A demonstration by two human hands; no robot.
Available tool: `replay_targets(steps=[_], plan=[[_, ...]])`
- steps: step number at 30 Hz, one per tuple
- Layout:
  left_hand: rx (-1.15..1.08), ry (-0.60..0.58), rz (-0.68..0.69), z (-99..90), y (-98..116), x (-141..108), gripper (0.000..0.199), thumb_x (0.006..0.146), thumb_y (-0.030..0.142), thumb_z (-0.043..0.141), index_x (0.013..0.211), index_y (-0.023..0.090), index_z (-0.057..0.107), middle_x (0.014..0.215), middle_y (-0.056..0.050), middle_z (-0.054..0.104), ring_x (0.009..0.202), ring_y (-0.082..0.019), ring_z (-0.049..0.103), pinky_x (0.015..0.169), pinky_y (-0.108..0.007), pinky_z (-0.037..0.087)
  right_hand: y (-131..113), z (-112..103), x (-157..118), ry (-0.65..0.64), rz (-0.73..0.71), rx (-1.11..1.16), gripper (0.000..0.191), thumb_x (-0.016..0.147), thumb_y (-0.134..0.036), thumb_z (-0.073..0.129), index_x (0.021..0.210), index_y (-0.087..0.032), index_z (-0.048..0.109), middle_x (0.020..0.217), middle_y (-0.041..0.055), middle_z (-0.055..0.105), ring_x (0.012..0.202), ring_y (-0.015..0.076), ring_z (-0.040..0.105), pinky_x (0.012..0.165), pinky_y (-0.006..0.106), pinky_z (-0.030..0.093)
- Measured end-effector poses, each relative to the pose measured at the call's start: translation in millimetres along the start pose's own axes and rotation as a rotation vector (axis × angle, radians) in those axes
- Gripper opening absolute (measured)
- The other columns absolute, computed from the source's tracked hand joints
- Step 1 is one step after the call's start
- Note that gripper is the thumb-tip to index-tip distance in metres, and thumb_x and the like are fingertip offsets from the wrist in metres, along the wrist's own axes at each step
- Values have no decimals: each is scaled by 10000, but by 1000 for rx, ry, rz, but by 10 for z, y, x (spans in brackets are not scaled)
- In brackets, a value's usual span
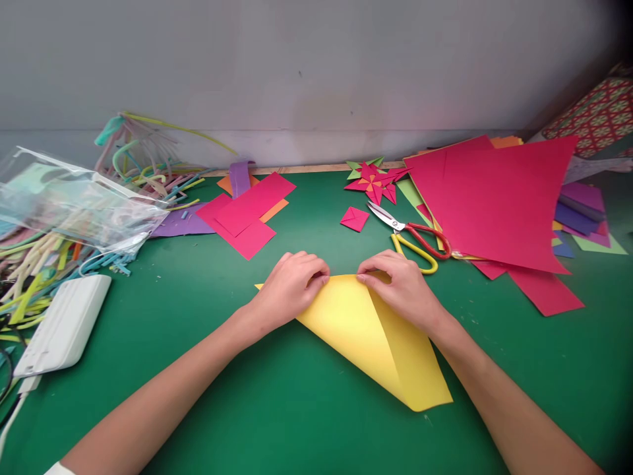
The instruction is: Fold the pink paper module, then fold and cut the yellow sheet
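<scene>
A sheet of yellow paper (346, 323) lies on the green table between my hands, bent over on itself so that a flap curves toward me. My left hand (295, 287) pinches its far edge on the left, thumb against fingertips. On the right, my right hand (398, 287) grips the same far edge, also between thumb and fingers. One pointed corner of the paper sticks out past my left hand. Just beyond my right hand are scissors (395, 224) with one red and one yellow handle. A small folded red paper square (354, 219) sits beside their blades.
Red paper sheets (489, 204) are piled at the right. Red and orange pieces (252, 211) lie back left. A folded paper star (373, 181) rests near the wall. Pipe cleaners (44, 270), a clear plastic bag (79, 201) and a white power bank (66, 323) fill the left side.
</scene>
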State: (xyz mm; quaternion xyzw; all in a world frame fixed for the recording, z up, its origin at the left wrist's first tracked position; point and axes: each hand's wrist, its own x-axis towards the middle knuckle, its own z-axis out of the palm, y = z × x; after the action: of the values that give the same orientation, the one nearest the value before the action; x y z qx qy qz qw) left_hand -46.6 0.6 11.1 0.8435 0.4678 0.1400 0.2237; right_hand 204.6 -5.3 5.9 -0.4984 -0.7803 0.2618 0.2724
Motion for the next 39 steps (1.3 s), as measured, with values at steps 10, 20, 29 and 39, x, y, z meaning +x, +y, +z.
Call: replay_targets(steps=[10, 20, 29, 39], plan=[[282, 0, 28, 62, -146, 157, 184, 1041, 265, 496, 903, 218, 608, 916, -66, 643, 901, -260, 570, 721, -383, 360, 93, 94, 162, 85, -151, -184, 190, 970, -155, 639, 1071, -265, 757, 1151, 87, 755, 1112, 322, 654, 982, 513, 484], [294, 61, 56, -38, -365, 634, 191, 995, 215, 504, 846, 210, 623, 887, -64, 661, 882, -254, 585, 743, -375, 374, -260, -121, 402, -252, -410, -232, 334, 1062, -439, 549, 1261, -243, 734, 1345, 107, 731, 1298, 338, 638, 1126, 531, 478], [170, 10, 131, -76, -559, 843, 175, 928, 156, 496, 841, 218, 635, 926, -52, 700, 894, -238, 602, 772, -356, 400, -1, 17, 598, -303, -501, -204, 467, 1074, -453, 506, 1461, -215, 614, 1543, 120, 594, 1411, 306, 568, 1184, 472, 453], [128, 22, 123, -57, -635, 875, 173, 960, 280, 551, 815, 220, 623, 898, -41, 705, 862, -236, 613, 776, -367, 426, 153, 91, 293, -441, -444, -186, 542, 1104, -460, 434, 1568, -193, 519, 1618, 73, 503, 1540, 314, 412, 1279, 514, 328]])
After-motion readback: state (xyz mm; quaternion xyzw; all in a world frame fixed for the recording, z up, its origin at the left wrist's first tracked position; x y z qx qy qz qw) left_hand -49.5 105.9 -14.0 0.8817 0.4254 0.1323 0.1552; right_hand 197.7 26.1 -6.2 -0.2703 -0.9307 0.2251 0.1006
